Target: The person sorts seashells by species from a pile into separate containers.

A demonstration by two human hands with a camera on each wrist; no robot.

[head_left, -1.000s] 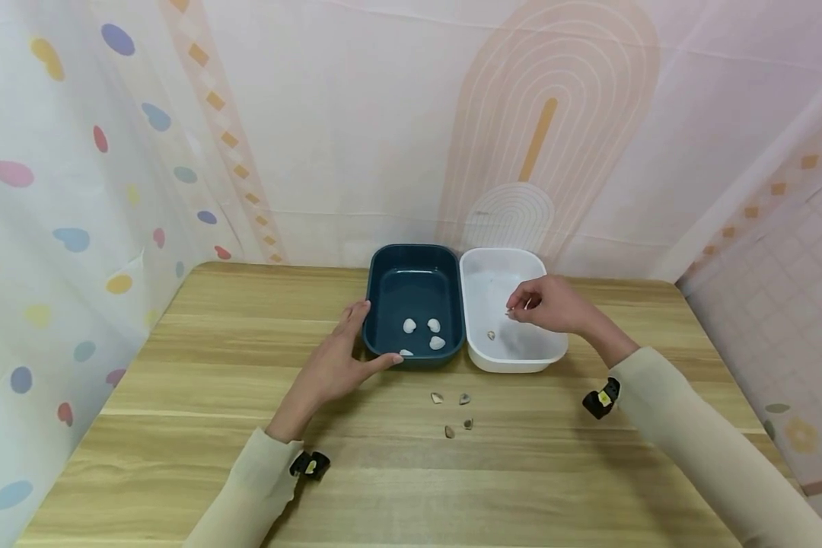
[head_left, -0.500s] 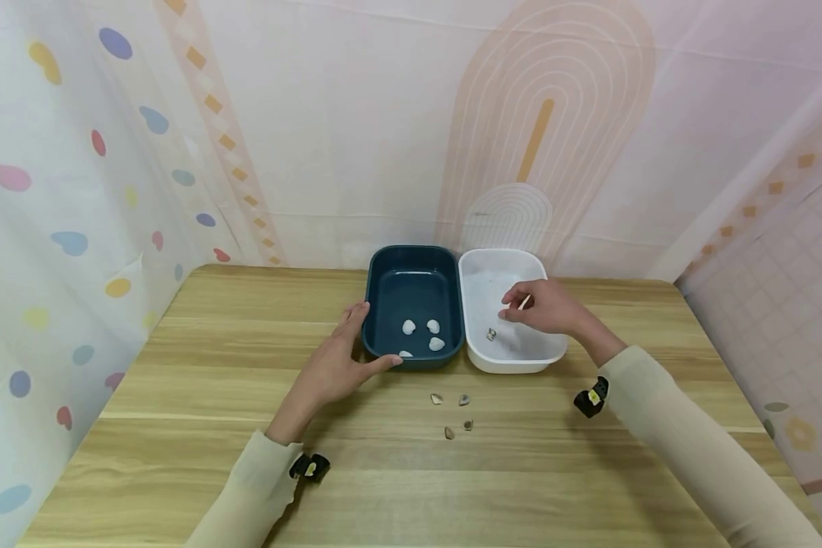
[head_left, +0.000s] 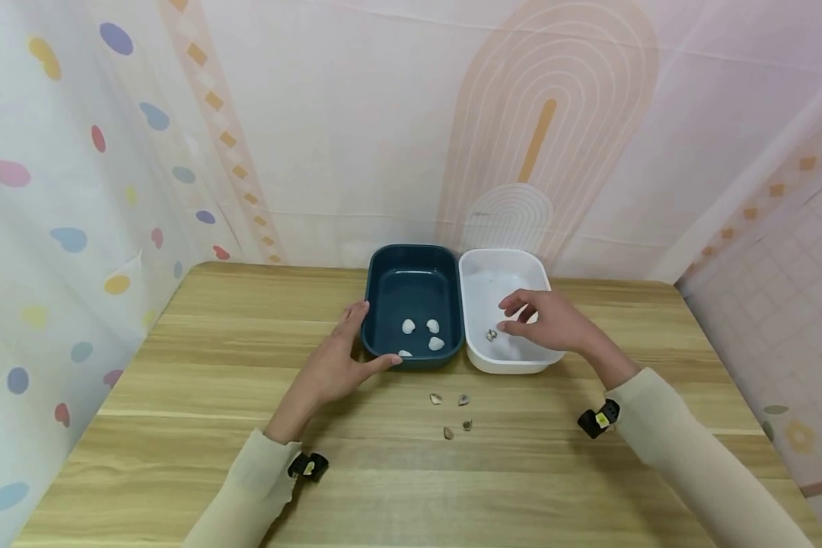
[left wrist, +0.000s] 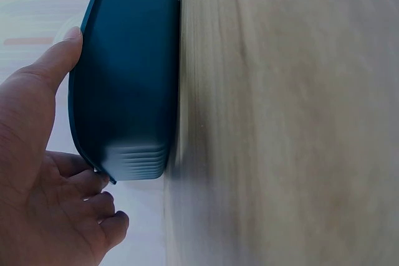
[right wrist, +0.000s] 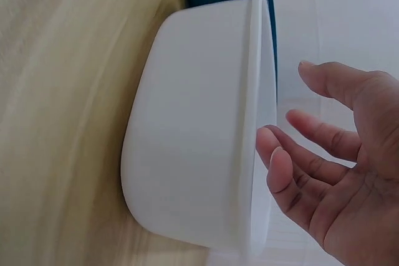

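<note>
While the left hand braces the blue tub, thumb and fingers spread along its corner, right hand loosely open over the white tub — holding nothing, brown shell just beside its fingertips.

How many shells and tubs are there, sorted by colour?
White shells in the blue tub: 4
Brown shells on the table: 4
Brownish shells in the white tub: about 2, close together
Blue tubs: 1
White tubs: 1
Total: about 12
</note>
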